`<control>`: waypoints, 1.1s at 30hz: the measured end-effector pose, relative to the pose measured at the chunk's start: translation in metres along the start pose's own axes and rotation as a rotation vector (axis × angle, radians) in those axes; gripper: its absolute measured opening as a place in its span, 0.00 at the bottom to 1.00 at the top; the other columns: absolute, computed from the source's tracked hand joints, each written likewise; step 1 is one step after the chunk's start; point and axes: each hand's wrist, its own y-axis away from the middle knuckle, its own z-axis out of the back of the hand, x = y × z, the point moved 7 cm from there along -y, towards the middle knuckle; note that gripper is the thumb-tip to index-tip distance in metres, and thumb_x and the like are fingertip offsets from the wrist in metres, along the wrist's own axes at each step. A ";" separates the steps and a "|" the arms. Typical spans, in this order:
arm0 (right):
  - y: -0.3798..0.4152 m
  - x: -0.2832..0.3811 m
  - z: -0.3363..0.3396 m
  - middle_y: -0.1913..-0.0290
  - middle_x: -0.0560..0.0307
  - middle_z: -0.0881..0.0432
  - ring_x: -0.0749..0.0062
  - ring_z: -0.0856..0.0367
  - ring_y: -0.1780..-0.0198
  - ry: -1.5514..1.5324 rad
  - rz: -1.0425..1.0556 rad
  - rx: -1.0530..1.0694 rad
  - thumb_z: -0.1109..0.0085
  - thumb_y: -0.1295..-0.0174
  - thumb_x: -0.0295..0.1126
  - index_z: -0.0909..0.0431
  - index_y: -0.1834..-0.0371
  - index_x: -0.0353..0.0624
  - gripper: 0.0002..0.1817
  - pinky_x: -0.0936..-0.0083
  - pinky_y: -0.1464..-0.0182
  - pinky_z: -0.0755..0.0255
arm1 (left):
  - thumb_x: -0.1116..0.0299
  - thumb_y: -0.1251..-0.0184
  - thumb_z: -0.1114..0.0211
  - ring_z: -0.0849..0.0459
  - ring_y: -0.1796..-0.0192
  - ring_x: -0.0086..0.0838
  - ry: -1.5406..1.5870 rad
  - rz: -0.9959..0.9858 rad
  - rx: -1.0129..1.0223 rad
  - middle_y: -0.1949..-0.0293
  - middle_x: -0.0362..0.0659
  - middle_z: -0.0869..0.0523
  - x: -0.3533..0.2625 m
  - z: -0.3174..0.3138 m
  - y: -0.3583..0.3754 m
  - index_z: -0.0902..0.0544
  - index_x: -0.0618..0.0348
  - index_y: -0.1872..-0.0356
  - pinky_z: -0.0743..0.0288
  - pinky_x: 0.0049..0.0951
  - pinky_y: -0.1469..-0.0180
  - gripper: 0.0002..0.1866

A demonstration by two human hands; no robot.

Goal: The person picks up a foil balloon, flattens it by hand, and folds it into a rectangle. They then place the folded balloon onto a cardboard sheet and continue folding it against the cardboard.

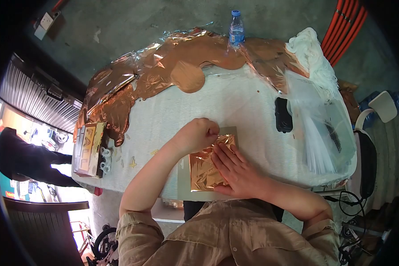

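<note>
A square sheet of shiny copper-coloured foil (201, 173) lies wrinkled on a grey-beige board (185, 179) at the table's near edge. My left hand (200, 134) is closed at the foil's upper edge, its fingertips curled under; whatever they grip is hidden. Flat on the foil's right half rests my right hand (236, 172), with its fingers stretched toward the upper left and the thumb apart. The right hand covers part of the sheet.
Copper foil scraps (164, 66) spread along the table's far side, near a water bottle (236, 33). At the right are a black case (283, 115), clear plastic sheets (314, 142) and white cloth (312, 55). A stack of boxes (88, 150) stands left on the white-covered table (173, 111).
</note>
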 end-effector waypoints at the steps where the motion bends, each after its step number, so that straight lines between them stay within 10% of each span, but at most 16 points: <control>1: 0.000 0.000 -0.001 0.24 0.35 0.47 0.50 0.52 0.21 -0.011 0.000 0.002 0.56 0.36 0.63 0.44 0.28 0.28 0.48 0.54 0.22 0.65 | 0.74 0.42 0.35 0.16 0.65 0.34 -0.049 0.019 -0.007 0.67 0.47 0.16 0.000 0.001 0.001 0.17 0.62 0.61 0.22 0.32 0.59 0.08; 33: 0.001 0.001 0.001 0.29 0.35 0.38 0.49 0.45 0.24 -0.001 0.012 -0.060 0.55 0.35 0.62 0.40 0.30 0.28 0.46 0.53 0.22 0.62 | 0.67 0.42 0.37 0.16 0.57 0.39 -0.031 0.107 0.250 0.63 0.48 0.14 0.002 -0.012 -0.009 0.17 0.59 0.61 0.23 0.36 0.54 0.10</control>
